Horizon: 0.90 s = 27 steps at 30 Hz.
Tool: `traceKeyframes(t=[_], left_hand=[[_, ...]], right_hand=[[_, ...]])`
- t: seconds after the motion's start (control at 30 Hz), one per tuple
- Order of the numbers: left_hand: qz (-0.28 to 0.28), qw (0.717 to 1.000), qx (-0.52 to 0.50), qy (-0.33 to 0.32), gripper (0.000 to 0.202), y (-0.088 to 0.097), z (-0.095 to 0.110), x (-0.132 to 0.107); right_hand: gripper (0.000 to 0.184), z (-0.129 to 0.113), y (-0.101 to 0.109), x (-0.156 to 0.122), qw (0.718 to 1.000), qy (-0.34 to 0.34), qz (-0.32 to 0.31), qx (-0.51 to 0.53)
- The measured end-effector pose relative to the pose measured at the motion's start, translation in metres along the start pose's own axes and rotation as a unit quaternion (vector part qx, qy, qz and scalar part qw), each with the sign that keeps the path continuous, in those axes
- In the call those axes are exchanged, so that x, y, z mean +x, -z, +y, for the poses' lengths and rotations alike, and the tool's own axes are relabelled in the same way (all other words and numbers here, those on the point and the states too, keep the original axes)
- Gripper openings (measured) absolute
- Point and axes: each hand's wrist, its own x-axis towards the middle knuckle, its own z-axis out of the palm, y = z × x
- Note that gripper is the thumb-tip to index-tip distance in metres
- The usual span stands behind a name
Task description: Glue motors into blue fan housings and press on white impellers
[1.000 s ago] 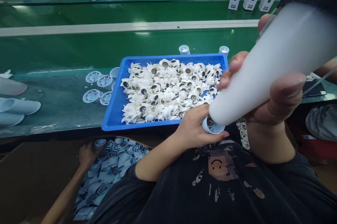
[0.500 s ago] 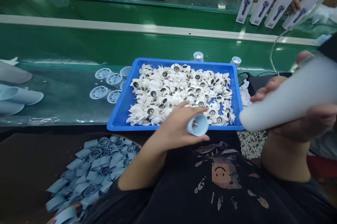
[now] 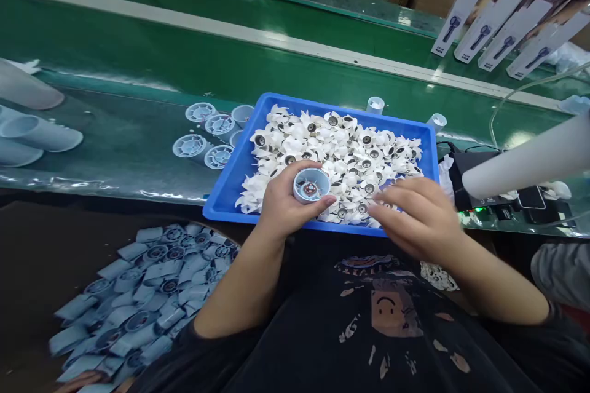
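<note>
My left hand (image 3: 280, 208) is closed around a small round light-blue housing (image 3: 311, 184), open end up, with a reddish part inside. It is held over the near edge of a blue tray (image 3: 229, 195) heaped with white fan impellers (image 3: 341, 147). My right hand (image 3: 417, 218) hovers palm down over the tray's near right corner. Its fingers are spread and slightly blurred, just above the impellers, holding nothing. A white tube-shaped tool (image 3: 525, 162) hangs free at the right, apart from both hands.
Several round housings (image 3: 203, 134) lie on the green belt left of the tray, and a dark box of more housings (image 3: 152, 282) sits at lower left. White product boxes (image 3: 488, 30) stand far right. A black device (image 3: 498, 196) lies right of the tray.
My right hand let go of the white tool, which now hangs at the right, and came down over the tray. My left hand turned the housing open end up, nearer the tray.
</note>
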Motion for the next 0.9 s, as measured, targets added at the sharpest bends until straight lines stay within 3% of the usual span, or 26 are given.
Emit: traceKeyframes(t=[0.07, 0.13, 0.23, 0.4, 0.53, 0.63, 0.7, 0.77, 0.9], left_hand=[[0.005, 1.0, -0.003, -0.003, 0.057, 0.0, -0.002, 0.0], [0.007, 1.0, -0.01, -0.003, 0.057, 0.0, -0.003, 0.0], [0.006, 1.0, -0.022, 0.004, 0.056, -0.001, -0.003, 0.0], [-0.015, 0.999, -0.046, 0.023, 0.057, -0.001, -0.004, 0.002], [0.016, 0.995, -0.098, 0.022, 0.063, -0.002, -0.017, 0.002], [0.058, 0.988, -0.14, -0.015, 0.07, -0.003, -0.023, -0.001], [0.057, 0.99, -0.127, -0.023, 0.07, -0.005, -0.018, -0.005], [0.022, 0.996, -0.082, -0.022, 0.06, -0.008, -0.006, -0.011], [-0.06, 0.99, 0.044, -0.116, 0.046, -0.014, 0.025, -0.021]], right_hand=[[0.022, 0.005, -0.02, 0.026, 0.984, 0.041, -0.123, -0.124], [0.025, 0.013, -0.036, 0.05, 0.955, 0.05, -0.206, -0.206], [0.022, 0.022, -0.052, 0.071, 0.952, 0.027, -0.213, -0.219], [0.022, 0.021, -0.06, 0.076, 0.966, -0.03, -0.174, -0.19], [0.019, 0.019, -0.043, 0.068, 0.988, -0.093, -0.096, -0.083], [0.011, 0.016, -0.021, 0.047, 0.988, -0.129, -0.044, 0.071], [0.025, 0.011, -0.013, 0.026, 0.961, -0.142, -0.026, 0.234], [0.033, 0.005, -0.014, 0.006, 0.911, -0.156, -0.012, 0.381], [0.032, -0.004, -0.03, -0.023, 0.836, -0.181, 0.004, 0.518]])
